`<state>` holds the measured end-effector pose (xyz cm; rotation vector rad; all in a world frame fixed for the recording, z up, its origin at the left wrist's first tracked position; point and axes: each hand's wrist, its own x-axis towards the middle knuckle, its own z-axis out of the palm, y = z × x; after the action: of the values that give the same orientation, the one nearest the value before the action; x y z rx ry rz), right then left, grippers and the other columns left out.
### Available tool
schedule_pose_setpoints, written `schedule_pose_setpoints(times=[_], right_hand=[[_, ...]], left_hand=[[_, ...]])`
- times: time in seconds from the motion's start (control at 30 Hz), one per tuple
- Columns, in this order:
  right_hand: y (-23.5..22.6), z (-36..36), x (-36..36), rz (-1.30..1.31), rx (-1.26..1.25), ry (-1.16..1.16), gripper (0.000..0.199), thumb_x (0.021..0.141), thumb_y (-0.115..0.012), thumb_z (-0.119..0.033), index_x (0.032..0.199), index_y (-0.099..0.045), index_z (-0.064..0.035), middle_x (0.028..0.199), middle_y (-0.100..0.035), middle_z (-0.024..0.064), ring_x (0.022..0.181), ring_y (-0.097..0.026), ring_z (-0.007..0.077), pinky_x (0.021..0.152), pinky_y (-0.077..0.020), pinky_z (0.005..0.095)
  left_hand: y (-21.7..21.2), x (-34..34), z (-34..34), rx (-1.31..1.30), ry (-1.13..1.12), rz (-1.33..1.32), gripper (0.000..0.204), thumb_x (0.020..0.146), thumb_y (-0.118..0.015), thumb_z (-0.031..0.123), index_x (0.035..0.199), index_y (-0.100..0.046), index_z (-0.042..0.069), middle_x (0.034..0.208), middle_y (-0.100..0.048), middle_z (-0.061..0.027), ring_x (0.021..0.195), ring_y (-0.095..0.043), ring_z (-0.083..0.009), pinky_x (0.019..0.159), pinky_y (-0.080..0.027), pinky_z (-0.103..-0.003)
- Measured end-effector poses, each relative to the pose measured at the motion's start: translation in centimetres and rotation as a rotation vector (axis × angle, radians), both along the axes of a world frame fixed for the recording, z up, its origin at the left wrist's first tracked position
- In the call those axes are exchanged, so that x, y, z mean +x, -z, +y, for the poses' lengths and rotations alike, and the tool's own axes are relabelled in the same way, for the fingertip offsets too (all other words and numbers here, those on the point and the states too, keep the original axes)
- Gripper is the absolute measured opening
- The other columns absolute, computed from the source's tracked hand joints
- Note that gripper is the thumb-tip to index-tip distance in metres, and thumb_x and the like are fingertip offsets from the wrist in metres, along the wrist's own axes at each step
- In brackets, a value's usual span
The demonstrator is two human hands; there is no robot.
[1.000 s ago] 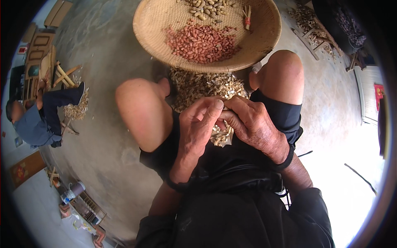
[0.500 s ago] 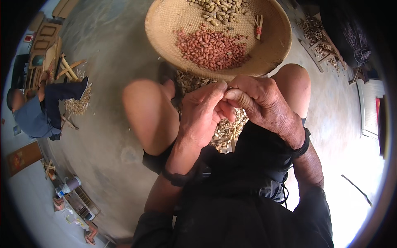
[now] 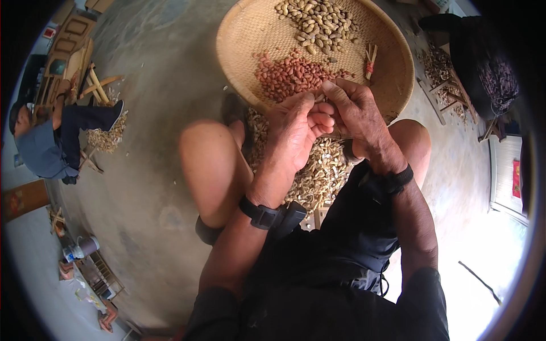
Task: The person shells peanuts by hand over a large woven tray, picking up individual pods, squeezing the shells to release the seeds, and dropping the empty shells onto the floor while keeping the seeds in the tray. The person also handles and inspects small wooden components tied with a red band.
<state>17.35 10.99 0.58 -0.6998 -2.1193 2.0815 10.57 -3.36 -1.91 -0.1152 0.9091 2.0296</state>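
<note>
My left hand (image 3: 297,132) and my right hand (image 3: 355,113) meet fingertip to fingertip over the near rim of a round woven tray (image 3: 250,34). Between the fingertips they pinch a small peanut, mostly hidden. On the tray lie a heap of red shelled kernels (image 3: 290,73) and, farther off, a heap of unshelled peanuts (image 3: 318,23). A pile of empty shells (image 3: 321,176) lies on the floor between my bare knees, under my wrists. A dark band circles each wrist.
Another person in blue (image 3: 42,142) sits at the left beside a second shell pile (image 3: 108,136) and wooden sticks. A small red-tied wooden piece (image 3: 371,59) lies on the tray. More peanuts on wooden frames (image 3: 438,71) sit at the right. The floor is grey concrete.
Both hands rose from the shell pile between my knees up to the tray's near rim, still pressed together. The view tilted so the tray sits nearer.
</note>
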Motion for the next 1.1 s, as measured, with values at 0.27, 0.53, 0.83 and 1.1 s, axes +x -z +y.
schedule_pose_setpoints(times=[0.27,0.53,0.83,1.1], right_hand=[[0.4,-0.1,-0.4,0.058,0.182,0.020,0.029,0.107,-0.056,-0.022,0.105,-0.071,0.0023,0.077,-0.066,0.0043,0.072,-0.059,0.0102,0.065,-0.0505,0.0282],[-1.3,-0.8,1.2,0.095,0.115,0.003,0.029,0.107,-0.058,-0.024,0.104,-0.070,0.0024,0.076,-0.059,0.0010,0.073,-0.055,0.0083,0.065,-0.0475,0.0254],[-4.3,-2.9,4.5,0.136,0.147,-0.143,0.027,0.109,-0.053,-0.021,0.113,-0.067,0.0026,0.084,-0.061,0.0015,0.080,-0.056,0.0089,0.071,-0.0490,0.0271],[-6.7,-3.7,7.0,0.021,0.014,-0.161,0.026,0.102,-0.052,-0.009,0.125,-0.062,-0.0001,0.089,-0.063,0.0052,0.082,-0.059,0.0127,0.073,-0.0504,0.0286]], left_hand=[[-0.3,0.3,0.0,0.006,-0.016,0.035,0.027,0.104,-0.060,0.020,0.125,-0.061,0.002,0.089,-0.071,-0.0061,0.071,-0.066,-0.0141,0.069,-0.055,-0.029],[-1.1,1.6,-0.9,0.039,-0.038,0.048,0.031,0.102,-0.063,0.028,0.122,-0.062,0.004,0.091,-0.069,-0.0060,0.074,-0.065,-0.0154,0.071,-0.054,-0.032],[-1.7,3.8,-2.5,0.065,-0.068,0.215,0.029,0.106,-0.060,0.027,0.114,-0.068,0.000,0.091,-0.066,-0.0040,0.072,-0.063,-0.0122,0.069,-0.055,-0.029],[-2.7,5.4,-4.0,0.119,-0.022,0.162,0.026,0.105,-0.061,0.027,0.111,-0.067,0.002,0.092,-0.067,-0.0043,0.077,-0.064,-0.0141,0.073,-0.054,-0.031]])
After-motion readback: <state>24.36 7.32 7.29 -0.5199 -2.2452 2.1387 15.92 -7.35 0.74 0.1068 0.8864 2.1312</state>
